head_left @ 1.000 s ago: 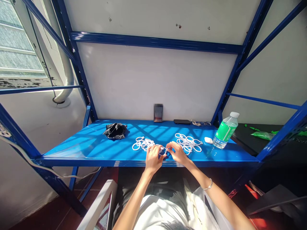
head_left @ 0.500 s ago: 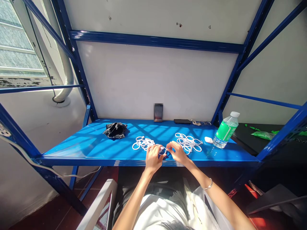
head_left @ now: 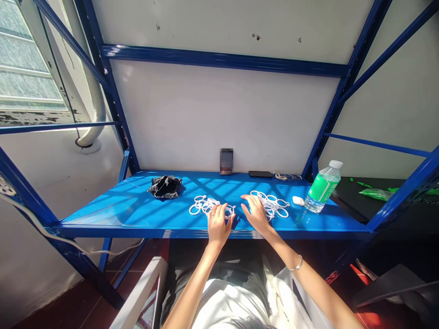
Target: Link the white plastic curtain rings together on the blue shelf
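Two heaps of white plastic rings lie on the blue shelf point(head_left: 113, 208). My left hand point(head_left: 218, 222) rests by the left heap of rings point(head_left: 205, 205), fingers stretched forward and apart, touching its near edge. My right hand point(head_left: 255, 213) reaches with spread fingers onto the near side of the right heap of rings point(head_left: 272, 204). Neither hand grips anything that I can see.
A crumpled black bag point(head_left: 165, 186) lies at the left. A green-labelled water bottle point(head_left: 322, 187) and a small white case point(head_left: 298, 200) stand at the right. A dark phone point(head_left: 260, 174) and a small upright card point(head_left: 226, 161) sit by the back wall.
Both hands were pinched together on a ring between the heaps. They have parted: the left moved to the left heap, the right to the right heap, fingers now spread.
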`<action>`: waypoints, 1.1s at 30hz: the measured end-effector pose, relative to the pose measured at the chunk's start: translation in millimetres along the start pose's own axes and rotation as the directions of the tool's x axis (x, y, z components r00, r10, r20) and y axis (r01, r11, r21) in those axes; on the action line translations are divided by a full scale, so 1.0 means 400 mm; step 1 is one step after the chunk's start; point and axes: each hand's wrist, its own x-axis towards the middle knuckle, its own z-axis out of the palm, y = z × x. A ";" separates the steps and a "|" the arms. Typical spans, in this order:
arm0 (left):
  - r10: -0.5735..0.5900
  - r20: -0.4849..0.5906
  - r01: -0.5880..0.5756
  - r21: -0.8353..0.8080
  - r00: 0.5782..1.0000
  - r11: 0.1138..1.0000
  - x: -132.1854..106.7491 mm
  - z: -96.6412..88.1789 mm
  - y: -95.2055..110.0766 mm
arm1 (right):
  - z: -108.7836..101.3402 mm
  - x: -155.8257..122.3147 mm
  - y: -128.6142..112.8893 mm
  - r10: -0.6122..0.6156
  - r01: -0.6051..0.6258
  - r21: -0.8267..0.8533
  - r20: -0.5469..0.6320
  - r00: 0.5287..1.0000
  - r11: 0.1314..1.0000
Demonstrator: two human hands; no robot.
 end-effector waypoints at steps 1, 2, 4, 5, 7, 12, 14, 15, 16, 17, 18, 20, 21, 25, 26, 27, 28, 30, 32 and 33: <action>-0.023 -0.018 0.023 0.015 1.000 1.000 0.001 0.001 0.001 | 0.007 0.001 0.014 0.038 -0.039 -0.070 -0.012 0.999 0.997; -0.045 -0.030 0.046 0.028 0.999 0.999 0.002 0.001 0.003 | 0.015 0.001 0.029 0.067 -0.069 -0.141 -0.016 0.998 0.988; -0.077 -0.033 0.079 0.041 0.996 0.996 0.005 0.001 0.007 | 0.031 -0.002 0.060 0.108 -0.104 -0.265 0.001 0.994 0.959; -0.088 -0.028 0.089 0.045 0.996 0.995 0.006 0.001 0.008 | 0.039 -0.004 0.073 0.123 -0.112 -0.312 0.016 0.992 0.944; -0.106 -0.024 0.107 0.051 0.994 0.993 0.007 0.001 0.010 | 0.050 -0.009 0.090 0.142 -0.117 -0.375 0.040 0.989 0.920; -0.117 -0.018 0.118 0.061 0.993 0.991 0.005 0.004 0.009 | 0.053 -0.012 0.088 0.152 -0.109 -0.447 0.062 0.986 0.888; -0.119 -0.004 0.119 0.059 0.993 0.991 0.005 0.004 0.008 | 0.050 -0.009 0.081 0.166 -0.114 -0.454 0.076 0.983 0.884; -0.119 0.002 0.119 0.058 0.993 0.991 0.005 0.004 0.007 | 0.048 -0.008 0.080 0.174 -0.119 -0.456 0.082 0.981 0.882; -0.119 0.006 0.119 0.057 0.993 0.991 0.005 0.004 0.007 | 0.047 -0.006 0.080 0.181 -0.123 -0.459 0.085 0.980 0.880; -0.117 0.007 0.117 0.056 0.993 0.992 0.005 0.004 0.007 | 0.047 -0.004 0.081 0.186 -0.127 -0.464 0.085 0.979 0.877; -0.114 0.007 0.113 0.056 0.994 0.992 0.005 0.004 0.006 | 0.046 -0.002 0.084 0.187 -0.127 -0.471 0.082 0.979 0.873; -0.106 0.005 0.106 0.057 0.994 0.993 0.005 0.005 0.006 | 0.045 0.001 0.092 0.176 -0.118 -0.481 0.077 0.981 0.869; -0.105 0.003 0.105 0.058 0.994 0.993 0.005 0.005 0.007 | 0.045 0.002 0.096 0.168 -0.111 -0.480 0.077 0.983 0.870; -0.111 0.007 0.110 0.057 0.994 0.992 0.006 0.004 0.007 | 0.040 0.002 0.105 0.122 -0.072 -0.436 0.089 0.988 0.897; -0.113 0.012 0.112 0.056 0.994 0.992 0.006 0.003 0.007 | 0.039 0.002 0.105 0.107 -0.059 -0.425 0.090 0.990 0.903; -0.113 0.016 0.112 0.054 0.993 0.992 0.006 0.003 0.007 | 0.037 0.002 0.104 0.089 -0.044 -0.415 0.091 0.992 0.909; -0.111 0.019 0.110 0.052 0.994 0.993 0.006 0.002 0.007 | 0.035 0.003 0.103 0.069 -0.025 -0.405 0.094 0.993 0.914; -0.104 0.018 0.103 0.047 0.994 0.994 0.006 0.000 0.007 | 0.032 0.004 0.097 0.024 0.024 -0.370 0.123 0.992 0.929; -0.093 0.011 0.093 0.039 0.996 0.995 0.007 -0.003 0.006 | 0.027 0.007 0.090 -0.026 0.079 -0.308 0.172 0.985 0.948; -0.087 0.005 0.087 0.033 0.996 0.996 0.008 -0.004 0.006 | 0.025 0.009 0.086 -0.050 0.104 -0.273 0.196 0.979 0.957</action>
